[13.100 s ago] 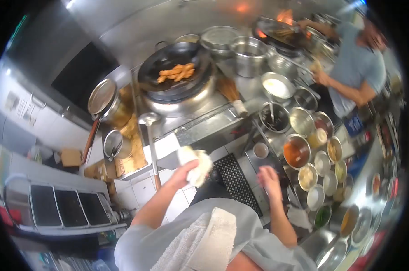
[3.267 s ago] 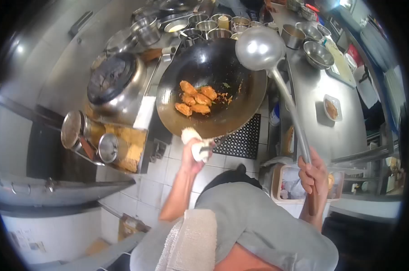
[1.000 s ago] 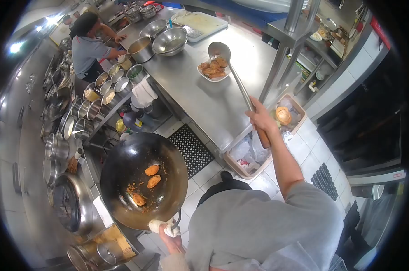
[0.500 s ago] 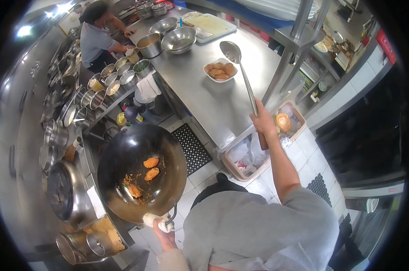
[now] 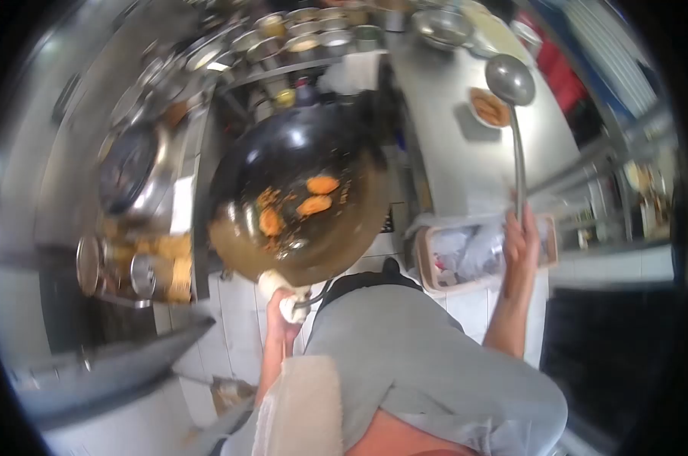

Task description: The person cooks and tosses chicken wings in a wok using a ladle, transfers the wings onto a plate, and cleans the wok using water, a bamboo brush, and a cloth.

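My left hand (image 5: 283, 319) grips the wok's handle through a folded white cloth (image 5: 272, 284). The large dark wok (image 5: 344, 247) is tilted, its inside facing me. In it lie three orange-brown fried pieces, one of them a fried piece (image 5: 322, 185) at the upper right, among loose crumbs. My right hand (image 5: 521, 239) is closed around the handle of a long metal ladle (image 5: 509, 79), which points up and away. The ladle's round bowl hangs over the steel counter, beside a white bowl (image 5: 480, 120) of similar fried pieces that it partly overlaps.
The steel counter (image 5: 458, 171) runs along the right, with metal bowls (image 5: 442, 29) at its far end. Below its near edge stands a bin (image 5: 427, 266) lined with plastic. Several seasoning pots line the back. A lidded pot (image 5: 135, 167) and metal containers (image 5: 148, 275) stand left.
The view has turned and blurred, so the wok now sits nearer the middle. My hands keep their holds on the wok handle and the ladle. The co-worker is no longer clearly visible.
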`<move>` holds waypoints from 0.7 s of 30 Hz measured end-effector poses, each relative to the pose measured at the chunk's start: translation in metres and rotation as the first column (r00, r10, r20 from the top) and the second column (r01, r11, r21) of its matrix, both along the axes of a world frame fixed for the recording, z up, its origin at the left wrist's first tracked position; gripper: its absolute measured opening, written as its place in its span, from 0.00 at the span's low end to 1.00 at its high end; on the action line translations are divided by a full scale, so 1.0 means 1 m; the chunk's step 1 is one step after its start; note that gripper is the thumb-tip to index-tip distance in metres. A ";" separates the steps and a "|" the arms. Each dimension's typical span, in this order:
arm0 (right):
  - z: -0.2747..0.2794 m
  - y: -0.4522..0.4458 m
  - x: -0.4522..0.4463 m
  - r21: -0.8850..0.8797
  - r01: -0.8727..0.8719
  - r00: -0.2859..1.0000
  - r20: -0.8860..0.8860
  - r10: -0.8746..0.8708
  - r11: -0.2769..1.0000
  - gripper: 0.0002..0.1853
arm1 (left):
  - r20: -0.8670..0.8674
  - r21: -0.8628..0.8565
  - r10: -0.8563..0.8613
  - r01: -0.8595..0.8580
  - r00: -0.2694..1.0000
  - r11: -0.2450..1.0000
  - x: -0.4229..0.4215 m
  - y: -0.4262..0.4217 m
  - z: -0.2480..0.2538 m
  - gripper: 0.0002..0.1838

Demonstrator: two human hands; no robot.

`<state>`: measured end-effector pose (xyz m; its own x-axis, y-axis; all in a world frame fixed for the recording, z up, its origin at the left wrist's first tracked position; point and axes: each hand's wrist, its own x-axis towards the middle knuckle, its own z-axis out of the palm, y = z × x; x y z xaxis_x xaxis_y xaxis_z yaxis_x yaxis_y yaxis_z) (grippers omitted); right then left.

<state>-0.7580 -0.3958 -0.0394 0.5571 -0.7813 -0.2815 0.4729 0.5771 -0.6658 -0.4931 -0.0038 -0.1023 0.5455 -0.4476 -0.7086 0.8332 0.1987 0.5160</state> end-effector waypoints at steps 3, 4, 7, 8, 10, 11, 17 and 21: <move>0.012 0.022 0.009 -0.101 -0.304 0.947 0.081 0.312 0.947 0.25 | 0.004 -0.099 0.042 -0.042 0.999 0.994 0.020 -0.023 0.013 0.15; 0.025 0.038 0.016 -0.150 -0.366 0.925 0.045 0.377 0.918 0.25 | -0.011 -0.186 0.050 -0.051 0.999 0.981 0.041 -0.039 -0.004 0.15; 0.064 0.070 0.047 -0.035 -0.407 0.913 0.005 0.408 0.913 0.27 | 0.285 -0.641 -0.161 0.313 0.945 0.701 0.094 -0.092 -0.047 0.08; 0.062 0.073 0.049 -0.026 -0.452 0.890 0.045 0.453 0.891 0.29 | 0.168 -0.470 -0.086 0.157 0.982 0.868 0.073 -0.090 -0.034 0.08; 0.084 0.093 0.050 -0.138 -0.524 0.848 -0.176 0.499 0.841 0.31 | 0.139 -0.294 0.038 0.005 0.990 0.956 0.005 -0.065 0.002 0.11; 0.088 0.103 0.056 -0.176 -0.559 0.817 -0.281 0.503 0.810 0.31 | 0.207 -0.325 0.052 0.019 0.977 0.945 -0.007 -0.055 0.011 0.12; 0.102 0.131 0.084 -0.289 -0.683 0.670 -0.615 0.417 0.671 0.35 | 0.075 -0.374 -0.085 0.107 0.994 0.921 0.027 -0.049 0.014 0.11; 0.091 0.136 0.101 -0.348 -0.742 0.564 -0.786 0.254 0.573 0.35 | 0.305 -0.119 -0.089 0.130 0.948 0.984 0.016 -0.046 0.009 0.10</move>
<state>-0.6573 -0.2597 0.0511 0.7923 -0.5254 -0.3101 -0.4023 -0.0679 -0.9130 -0.4774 -0.0493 -0.0934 0.6644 -0.5971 -0.4495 0.6662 0.2005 0.7183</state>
